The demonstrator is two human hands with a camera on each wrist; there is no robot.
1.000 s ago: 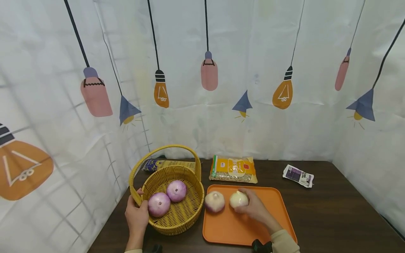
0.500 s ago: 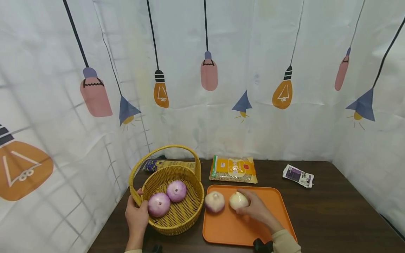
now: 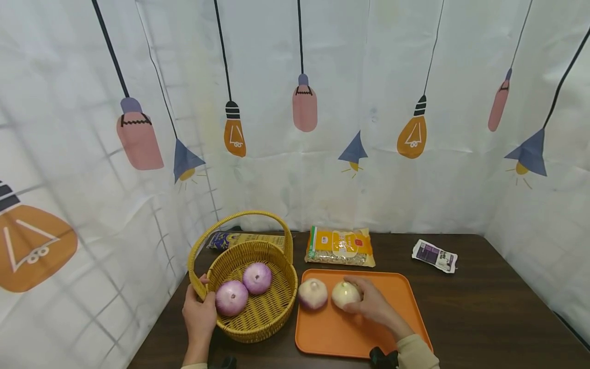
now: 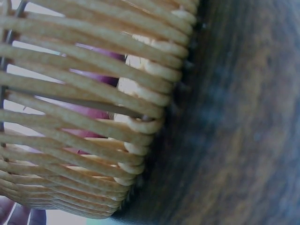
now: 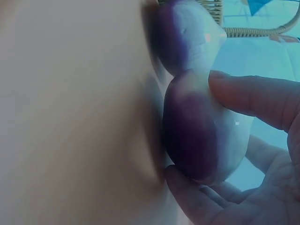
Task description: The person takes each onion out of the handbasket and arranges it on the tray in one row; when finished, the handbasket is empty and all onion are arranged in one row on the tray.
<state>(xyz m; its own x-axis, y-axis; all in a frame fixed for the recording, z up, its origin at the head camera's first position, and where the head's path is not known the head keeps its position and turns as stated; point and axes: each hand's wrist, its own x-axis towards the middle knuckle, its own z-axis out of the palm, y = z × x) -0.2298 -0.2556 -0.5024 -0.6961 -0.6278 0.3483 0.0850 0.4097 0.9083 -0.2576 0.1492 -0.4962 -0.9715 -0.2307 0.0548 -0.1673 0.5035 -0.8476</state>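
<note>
My left hand [image 3: 201, 310] grips the left side of the yellow wicker basket [image 3: 258, 335], at the foot of its arched handle. Two purple onions [image 3: 232, 298] lie inside the basket. In the left wrist view the weave [image 4: 93, 103] fills the left half, and fingertips [image 4: 35, 216] show at the bottom corner. On the orange tray [image 3: 322, 335], my right hand [image 3: 371, 302] holds a pale-topped onion [image 3: 344, 295] between thumb and fingers, its tip upward. Another onion [image 3: 313, 294] sits just left of it. From the right wrist, the held onion [image 5: 197, 131] shows a purple side close over the tray.
Behind the tray lies a yellow-orange bag of grain [image 3: 340, 247]. A blue and yellow packet [image 3: 226, 240] is partly hidden behind the basket. One small white and purple packet [image 3: 435, 256] lies at the back right of the dark table [image 3: 484, 307]. A printed curtain [image 3: 276, 179] encloses the table.
My right hand has shifted slightly left with its onion, bringing it nearer the other one on the tray, and the onion's tip has turned. The left hand and basket have stayed in place.
</note>
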